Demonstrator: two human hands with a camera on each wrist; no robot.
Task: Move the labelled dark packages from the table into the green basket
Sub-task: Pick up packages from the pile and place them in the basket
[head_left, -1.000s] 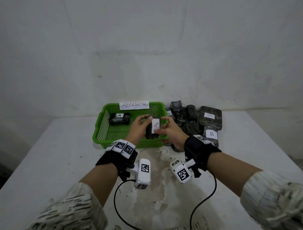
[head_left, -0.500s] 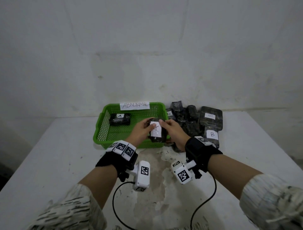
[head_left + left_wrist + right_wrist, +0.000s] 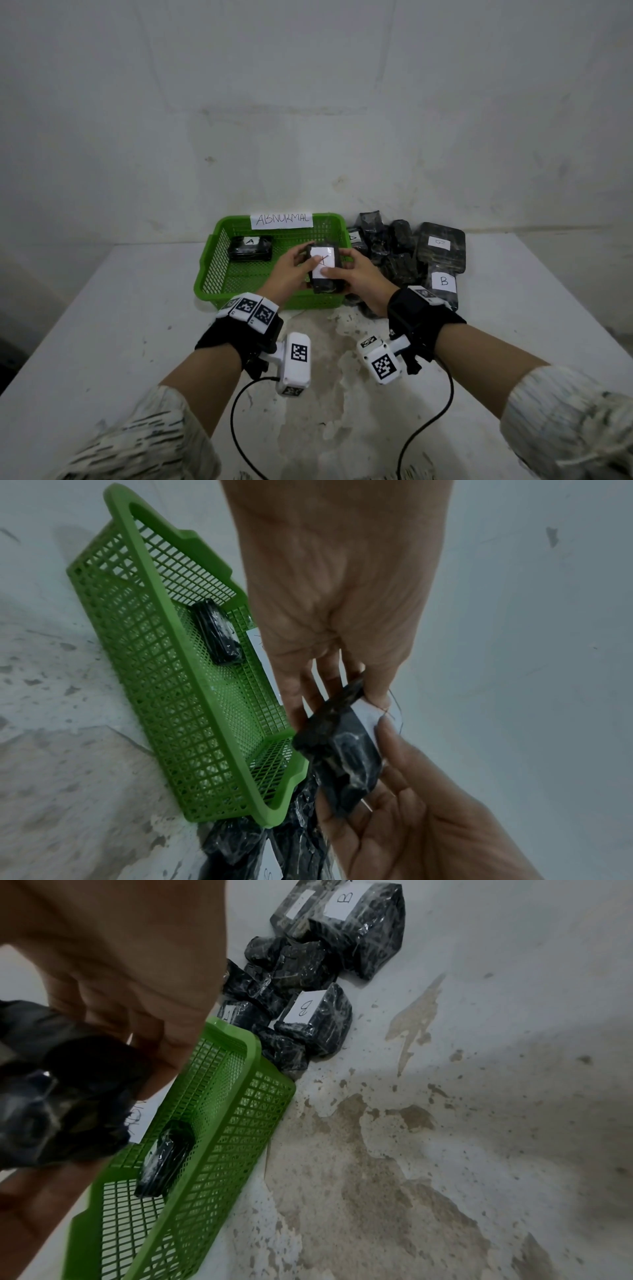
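Observation:
A dark wrapped package with a white label marked A is held upright over the right half of the green basket. My left hand grips its left side and my right hand grips its right side, thumb on the label. The left wrist view shows the same package pinched between both hands. Another package labelled A lies in the basket's back left corner. A pile of dark packages sits right of the basket, one labelled B.
A paper sign reading ABNORMAL is fixed to the basket's back rim. The white table has a worn, stained patch in front. A wall stands close behind. Two black cables trail from the wrist cameras.
The held package has turned so that its label faces up toward me, and it has shifted slightly left over the basket. Both hands stay on it.

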